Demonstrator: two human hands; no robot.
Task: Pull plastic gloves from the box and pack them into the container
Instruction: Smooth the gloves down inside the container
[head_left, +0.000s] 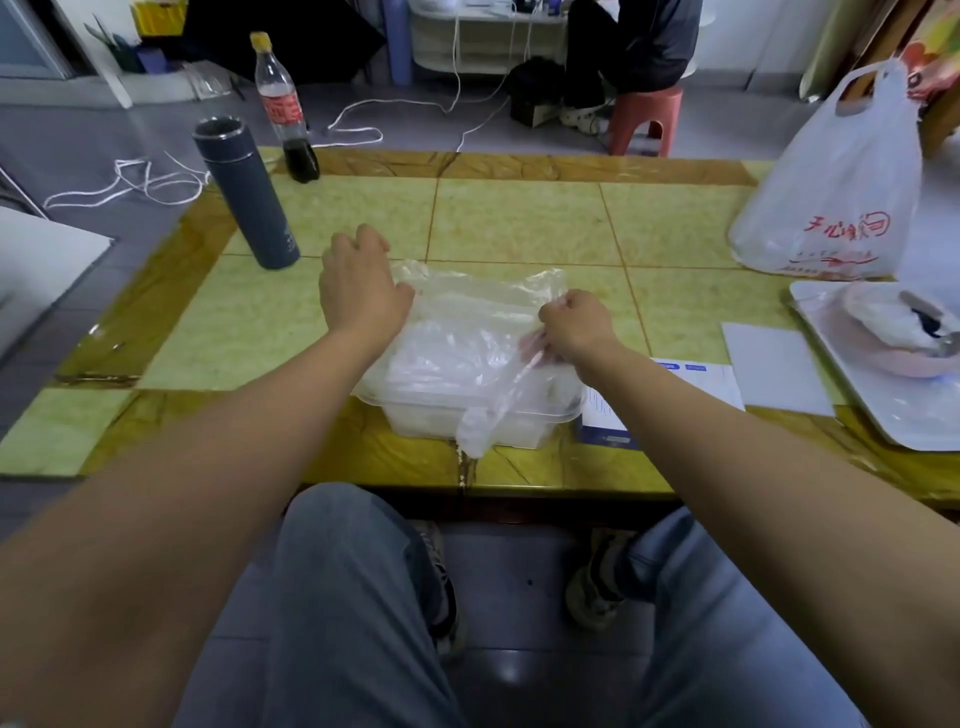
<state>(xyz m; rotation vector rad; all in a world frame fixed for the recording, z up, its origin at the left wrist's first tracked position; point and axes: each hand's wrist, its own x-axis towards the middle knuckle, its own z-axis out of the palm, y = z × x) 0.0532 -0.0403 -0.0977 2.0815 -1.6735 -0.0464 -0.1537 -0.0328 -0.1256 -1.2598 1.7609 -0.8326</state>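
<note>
- One glove (467, 312) (thin, clear) is draped over one container (519, 426) on the surface (519, 223).
- It is pinched by the right grip (571, 325); the left grip (363, 291) has its fingertips hidden, so its hold cannot be told.
- One box (602, 415) is half hidden.

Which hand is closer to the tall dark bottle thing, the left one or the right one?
The left hand. It sits just right of the dark flask, at the left edge of the plastic glove. The right hand pinches the plastic glove farther right.
</note>
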